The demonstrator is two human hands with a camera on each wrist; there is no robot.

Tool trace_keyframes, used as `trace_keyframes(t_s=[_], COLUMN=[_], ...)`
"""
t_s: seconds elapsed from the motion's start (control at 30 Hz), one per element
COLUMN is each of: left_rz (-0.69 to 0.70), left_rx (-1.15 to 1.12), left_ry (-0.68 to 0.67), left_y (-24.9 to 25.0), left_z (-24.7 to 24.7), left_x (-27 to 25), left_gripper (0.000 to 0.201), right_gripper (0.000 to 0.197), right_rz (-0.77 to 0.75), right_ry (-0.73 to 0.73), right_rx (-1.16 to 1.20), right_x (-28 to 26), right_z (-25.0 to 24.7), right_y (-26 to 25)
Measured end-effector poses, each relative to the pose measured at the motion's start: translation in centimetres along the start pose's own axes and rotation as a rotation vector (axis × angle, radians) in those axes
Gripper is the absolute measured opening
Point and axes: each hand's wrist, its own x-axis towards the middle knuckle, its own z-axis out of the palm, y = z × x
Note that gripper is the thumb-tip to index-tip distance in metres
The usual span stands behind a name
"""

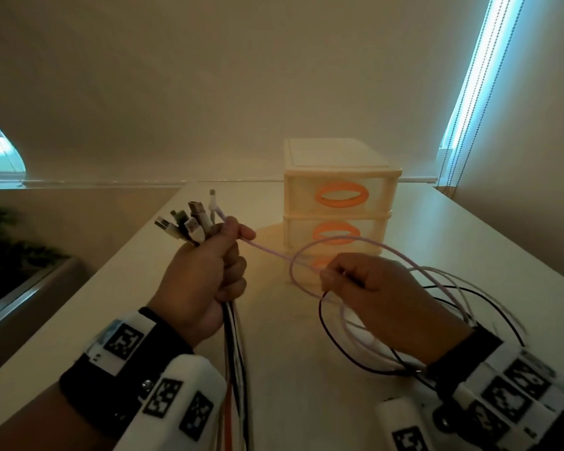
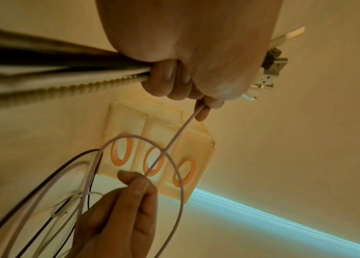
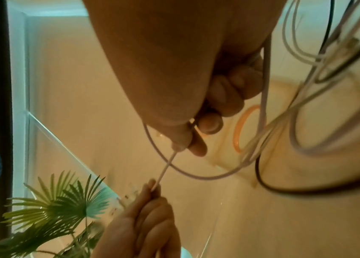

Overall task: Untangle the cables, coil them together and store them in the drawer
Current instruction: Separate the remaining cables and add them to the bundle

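Note:
My left hand (image 1: 205, 275) grips a bundle of several cables (image 1: 233, 353) near their ends, with the plugs (image 1: 189, 224) sticking up above the fist. A pale pink cable (image 1: 267, 253) runs from my left thumb to my right hand (image 1: 368, 291), which pinches it between thumb and forefinger where it crosses itself in a loop (image 1: 355, 242). In the left wrist view the same pink cable (image 2: 174, 139) stretches from the left fingers (image 2: 170, 82) down to the right hand (image 2: 130, 200). Black and white cables (image 1: 463, 307) loop loosely around my right wrist.
A cream three-drawer unit (image 1: 339, 203) with orange oval handles (image 1: 341, 193) stands on the pale table (image 1: 453, 242) just behind my hands, all drawers closed. A plant in a planter (image 1: 10, 255) sits off the table's left edge. Blind cords (image 1: 469, 92) hang at the right.

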Motion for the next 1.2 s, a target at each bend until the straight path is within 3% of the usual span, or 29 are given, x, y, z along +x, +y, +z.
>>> trace_keyframes(t_s=[0.07, 0.2, 0.27, 0.4, 0.53, 0.57, 0.67, 0.8, 0.9, 1.0, 1.1, 1.2], left_rz=[0.003, -0.022, -0.033, -0.051, -0.085, -0.085, -0.064, -0.065, -0.075, -0.107, -0.102, -0.083], left_rx=[0.005, -0.001, -0.015, -0.038, -0.026, -0.033, -0.054, -0.036, 0.005, -0.005, -0.014, 0.008], left_ry=[0.003, -0.007, 0.006, 0.026, -0.008, -0.010, 0.026, 0.058, 0.034, 0.020, 0.012, 0.052], left_y=[-0.2, -0.5, -0.3, -0.2, -0.6, -0.6, -0.2, -0.7, -1.5, -1.6, -1.3, -0.9], left_z=[0.0, 0.1, -0.4, -1.0, -0.7, -0.6, -0.7, -0.4, 0.1, 0.1, 0.1, 0.3], left_x=[0.0, 0.2, 0.4, 0.8, 0.6, 0.5, 0.6, 0.4, 0.1, 0.1, 0.0, -0.1], left_gripper=[0.030, 0.032, 0.032, 0.034, 0.033, 0.033, 0.034, 0.034, 0.032, 0.032, 0.034, 0.035], right_gripper=[0.021, 0.019, 0.021, 0.044, 0.077, 0.072, 0.020, 0.028, 0.030, 0.044, 0.027, 0.025], right_rz=[0.040, 0.044, 0.059, -0.027, 0.022, 0.063, 0.147, 0.170, 0.158, 0.197, 0.170, 0.158], right_ry=[-0.048, -0.396, -0.469, -0.500, -0.343, -0.313, -0.396, -0.589, -0.679, -0.553, -0.464, -0.474], right_rx=[0.093, 0.306, 0.482, 0.625, 0.654, 0.655, 0.692, 0.648, 0.911, 0.966, 0.819, 0.830], right_x=[0.0, -1.0, -1.2, -1.5, -1.5, -1.4, -1.0, -1.4, -1.3, -1.1, -1.0, -1.1], right_z=[-0.3, 0.4, 0.3, 0.0, 0.4, 0.4, -1.0, -3.9, -4.8, -4.0, -2.6, -1.3], right_y=[0.1, -1.2, -1.7, -2.5, -2.7, -2.5, -1.5, -0.4, -0.2, 0.2, -0.3, -1.3])
